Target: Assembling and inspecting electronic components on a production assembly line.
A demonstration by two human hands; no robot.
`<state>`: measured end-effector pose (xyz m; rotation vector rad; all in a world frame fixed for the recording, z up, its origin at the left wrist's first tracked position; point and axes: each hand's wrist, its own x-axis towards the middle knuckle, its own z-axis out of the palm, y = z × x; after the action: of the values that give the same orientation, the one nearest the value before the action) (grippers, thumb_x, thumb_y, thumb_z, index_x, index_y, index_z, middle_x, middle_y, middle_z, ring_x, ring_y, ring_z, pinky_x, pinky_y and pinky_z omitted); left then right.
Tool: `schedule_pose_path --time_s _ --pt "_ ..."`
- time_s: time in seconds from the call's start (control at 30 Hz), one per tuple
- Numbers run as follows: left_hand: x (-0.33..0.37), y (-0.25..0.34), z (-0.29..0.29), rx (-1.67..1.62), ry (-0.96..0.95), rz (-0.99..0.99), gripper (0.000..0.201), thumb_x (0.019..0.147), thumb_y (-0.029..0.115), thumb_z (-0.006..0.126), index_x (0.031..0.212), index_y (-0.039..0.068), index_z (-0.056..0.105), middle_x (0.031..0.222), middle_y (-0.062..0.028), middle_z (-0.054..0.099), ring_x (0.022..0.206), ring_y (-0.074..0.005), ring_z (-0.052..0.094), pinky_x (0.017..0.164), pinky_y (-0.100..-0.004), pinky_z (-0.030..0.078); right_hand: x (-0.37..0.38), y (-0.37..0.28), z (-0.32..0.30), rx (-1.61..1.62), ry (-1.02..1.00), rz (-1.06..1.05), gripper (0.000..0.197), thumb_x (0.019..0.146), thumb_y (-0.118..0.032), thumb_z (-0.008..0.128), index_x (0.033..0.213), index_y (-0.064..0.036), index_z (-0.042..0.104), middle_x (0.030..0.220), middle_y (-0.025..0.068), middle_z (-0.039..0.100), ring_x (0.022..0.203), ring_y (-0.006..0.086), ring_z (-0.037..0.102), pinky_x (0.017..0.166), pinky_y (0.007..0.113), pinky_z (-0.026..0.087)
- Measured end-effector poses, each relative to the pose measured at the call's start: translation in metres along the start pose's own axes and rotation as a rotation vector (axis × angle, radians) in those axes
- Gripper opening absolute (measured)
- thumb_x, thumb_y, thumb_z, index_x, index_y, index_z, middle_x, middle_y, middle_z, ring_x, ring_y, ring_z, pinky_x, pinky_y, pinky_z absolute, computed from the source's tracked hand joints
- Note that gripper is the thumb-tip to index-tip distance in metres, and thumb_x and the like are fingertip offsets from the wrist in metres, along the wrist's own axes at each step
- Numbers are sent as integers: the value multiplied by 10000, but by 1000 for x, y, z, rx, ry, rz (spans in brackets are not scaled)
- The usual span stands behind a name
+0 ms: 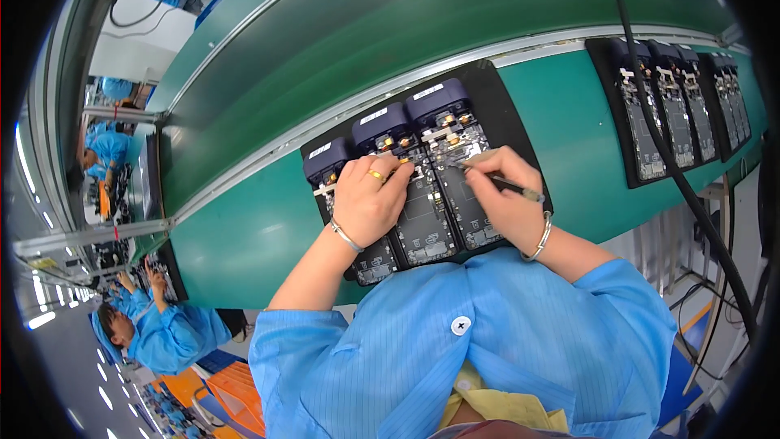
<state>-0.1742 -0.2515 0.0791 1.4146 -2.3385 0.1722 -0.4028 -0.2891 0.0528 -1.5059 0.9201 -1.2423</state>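
Note:
Three long dark circuit board units lie side by side on a black mat [524, 126], each with a dark blue block at its far end. My left hand [366, 199] rests with bent fingers over the left unit [327, 161] and the middle unit [426, 219]; its thumb and forefinger come close together at the middle unit's upper part. Between the thumb and fingers of my right hand [508, 191] is a slim dark tweezer-like tool [520, 189]. Its tip points at the upper board of the right unit [467, 199], near small gold-coloured parts; whether it touches cannot be told.
More board units [650, 142] lie on dark mats at the right of the green bench [236, 232]. A thick black cable [678, 179] hangs in front of them. A metal rail [280, 142] runs behind my mat. At the left a co-worker in blue [166, 333] sits near an orange crate [236, 390].

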Motion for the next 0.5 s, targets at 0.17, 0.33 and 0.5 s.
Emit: schedule_pose_path --time_s 0.17,0.33,0.5 --pt "-7 -3 -1 48 -62 55 333 749 104 678 1078 61 670 1035 -33 595 906 -193 575 733 -332 451 -1 6 32 -24 -69 58 83 821 9 684 837 -7 605 811 83 669 720 152 652 649 277 509" --pt "-6 -8 -4 87 -115 111 313 773 122 639 1075 45 672 1015 -22 588 873 -181 561 710 -318 438 1 12 43 -48 -52 68 87 832 -10 681 839 -13 595 760 74 649 683 144 635 615 280 487" --pt "-3 -13 -5 128 -94 139 294 787 127 634 1062 38 686 979 -21 578 834 -177 545 682 -309 418 4 10 44 -36 -76 152 92 837 -14 685 840 -17 593 732 57 625 640 101 582 561 260 443"
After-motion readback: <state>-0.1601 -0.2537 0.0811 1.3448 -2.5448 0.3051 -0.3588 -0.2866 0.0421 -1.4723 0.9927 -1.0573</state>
